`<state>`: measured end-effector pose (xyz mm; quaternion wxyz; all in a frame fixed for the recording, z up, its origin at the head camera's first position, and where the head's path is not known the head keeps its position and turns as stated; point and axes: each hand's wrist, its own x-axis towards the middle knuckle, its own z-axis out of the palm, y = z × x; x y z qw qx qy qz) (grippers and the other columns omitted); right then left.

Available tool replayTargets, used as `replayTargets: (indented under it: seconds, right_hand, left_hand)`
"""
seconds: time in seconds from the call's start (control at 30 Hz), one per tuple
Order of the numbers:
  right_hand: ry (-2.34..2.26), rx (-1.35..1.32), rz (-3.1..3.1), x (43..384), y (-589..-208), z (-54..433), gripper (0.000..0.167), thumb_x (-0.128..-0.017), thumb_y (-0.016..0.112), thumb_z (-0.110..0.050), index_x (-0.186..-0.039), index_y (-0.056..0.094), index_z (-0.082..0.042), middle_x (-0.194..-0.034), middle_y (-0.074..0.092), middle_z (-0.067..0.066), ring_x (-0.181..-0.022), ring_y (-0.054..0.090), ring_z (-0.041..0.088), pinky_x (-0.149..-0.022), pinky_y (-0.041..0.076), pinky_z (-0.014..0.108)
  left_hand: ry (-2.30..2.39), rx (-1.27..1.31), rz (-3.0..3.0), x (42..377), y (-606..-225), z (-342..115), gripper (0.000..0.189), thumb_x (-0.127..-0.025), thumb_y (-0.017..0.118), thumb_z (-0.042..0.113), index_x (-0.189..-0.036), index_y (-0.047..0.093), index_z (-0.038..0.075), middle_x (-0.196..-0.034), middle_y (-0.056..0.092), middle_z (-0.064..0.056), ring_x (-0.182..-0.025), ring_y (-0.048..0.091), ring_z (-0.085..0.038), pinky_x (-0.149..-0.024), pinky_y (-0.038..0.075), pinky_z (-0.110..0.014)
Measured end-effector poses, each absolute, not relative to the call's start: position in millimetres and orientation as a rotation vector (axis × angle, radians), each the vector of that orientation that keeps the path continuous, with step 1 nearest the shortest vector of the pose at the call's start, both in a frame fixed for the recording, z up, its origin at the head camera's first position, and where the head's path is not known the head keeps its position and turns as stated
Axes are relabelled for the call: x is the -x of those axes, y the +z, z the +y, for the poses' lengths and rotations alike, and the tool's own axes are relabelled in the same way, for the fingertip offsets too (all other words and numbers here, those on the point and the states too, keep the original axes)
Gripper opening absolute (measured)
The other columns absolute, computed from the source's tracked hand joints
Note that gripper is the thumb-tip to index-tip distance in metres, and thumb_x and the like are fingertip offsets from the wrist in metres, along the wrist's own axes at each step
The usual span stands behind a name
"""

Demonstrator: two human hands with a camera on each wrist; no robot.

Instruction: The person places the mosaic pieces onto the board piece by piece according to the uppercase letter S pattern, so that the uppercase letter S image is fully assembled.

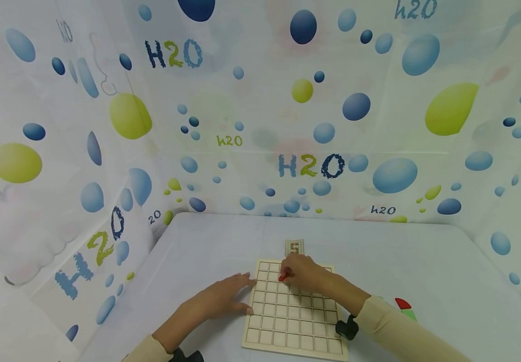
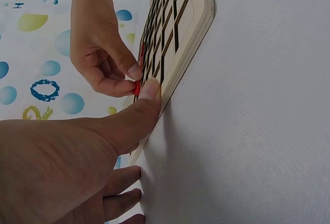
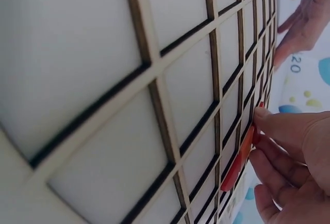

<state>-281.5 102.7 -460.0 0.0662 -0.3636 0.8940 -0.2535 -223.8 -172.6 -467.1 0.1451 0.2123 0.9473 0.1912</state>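
A light wooden grid board (image 1: 267,322) with square cells lies on the white table. My right hand (image 1: 306,274) is over its far part and pinches a small red piece (image 2: 137,87) between thumb and fingers at the cells. In the right wrist view, a red-orange piece (image 3: 233,173) lies in the grid beside my right hand (image 3: 294,157). My left hand (image 1: 217,297) rests at the board's left edge, fingers extended; in the left wrist view its thumb (image 2: 136,118) touches the rim. The held piece's exact shape is partly hidden by the fingers.
Just beyond the board lies a small grid pattern card (image 1: 294,246), partly covered by my right hand. Right of my right forearm are a red piece (image 1: 403,303) and a green piece (image 1: 409,314). A printed sheet (image 1: 251,100) hangs around the table's back and sides.
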Motion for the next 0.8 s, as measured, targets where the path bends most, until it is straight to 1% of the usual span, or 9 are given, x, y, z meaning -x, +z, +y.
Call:
replayTargets:
  seconds: [0.17,0.3,0.4,0.5,0.63,0.73,0.8]
  right_hand:
    - [-0.725,1.123,2.741,280.0,-462.5,104.5,0.011,-0.097,0.077,-0.01,-0.088,0.071,-0.014,-0.096,0.062,-0.003,-0.093,0.058,0.014,-0.084,0.049,0.048]
    - [-0.702,1.12,2.774,279.5,-463.2,104.7,0.01,-0.097,0.078,-0.013,-0.094,0.07,-0.016,-0.096,0.063,-0.004,-0.091,0.058,0.013,-0.086,0.047,0.051]
    - [-0.686,1.125,2.799,279.0,-462.7,103.9,0.011,-0.095,0.08,-0.013,-0.097,0.069,-0.016,-0.097,0.065,-0.002,-0.091,0.059,0.014,-0.087,0.048,0.053]
    - [-0.655,1.146,2.818,278.7,-462.0,103.3,0.011,-0.095,0.08,-0.013,-0.097,0.07,-0.015,-0.097,0.065,-0.002,-0.091,0.059,0.013,-0.086,0.05,0.05]
    - [-0.65,1.194,2.811,279.4,-462.0,103.2,0.011,-0.095,0.08,-0.011,-0.098,0.07,-0.013,-0.096,0.066,-0.001,-0.091,0.059,0.012,-0.083,0.054,0.041]
    - [-0.67,1.201,2.789,278.8,-462.5,103.4,0.009,-0.095,0.079,-0.009,-0.099,0.072,-0.012,-0.098,0.065,-0.001,-0.092,0.058,0.012,-0.081,0.055,0.037]
    - [-0.672,1.193,2.785,278.2,-463.1,104.0,0.008,-0.095,0.079,-0.01,-0.099,0.073,-0.013,-0.098,0.064,-0.001,-0.091,0.057,0.013,-0.08,0.053,0.036]
  left_hand:
    - [0.553,-0.611,2.732,223.2,-467.1,-172.9,0.079,-0.089,0.08,0.053,-0.155,0.054,0.019,-0.167,0.042,-0.013,-0.155,0.039,-0.036,-0.124,0.037,-0.059]
    - [0.553,-0.61,2.733,222.9,-466.1,-172.7,0.078,-0.089,0.08,0.051,-0.155,0.054,0.018,-0.167,0.043,-0.014,-0.155,0.039,-0.037,-0.124,0.036,-0.059]
    - [0.549,-0.612,2.735,222.9,-465.9,-172.4,0.078,-0.089,0.081,0.051,-0.155,0.054,0.018,-0.166,0.043,-0.014,-0.155,0.039,-0.037,-0.123,0.036,-0.06]
    - [0.545,-0.619,2.736,223.3,-466.5,-172.4,0.078,-0.089,0.081,0.05,-0.155,0.054,0.018,-0.166,0.043,-0.014,-0.154,0.039,-0.037,-0.123,0.037,-0.06]
    - [0.544,-0.623,2.735,223.4,-466.7,-172.4,0.078,-0.089,0.081,0.05,-0.155,0.054,0.018,-0.166,0.043,-0.014,-0.154,0.039,-0.037,-0.123,0.037,-0.06]
    - [0.542,-0.621,2.734,222.8,-466.3,-172.1,0.078,-0.089,0.081,0.05,-0.155,0.054,0.018,-0.166,0.043,-0.014,-0.154,0.039,-0.037,-0.123,0.037,-0.06]
    - [0.542,-0.618,2.732,222.9,-466.3,-171.9,0.078,-0.089,0.081,0.05,-0.155,0.054,0.018,-0.166,0.043,-0.014,-0.154,0.039,-0.037,-0.123,0.037,-0.06]
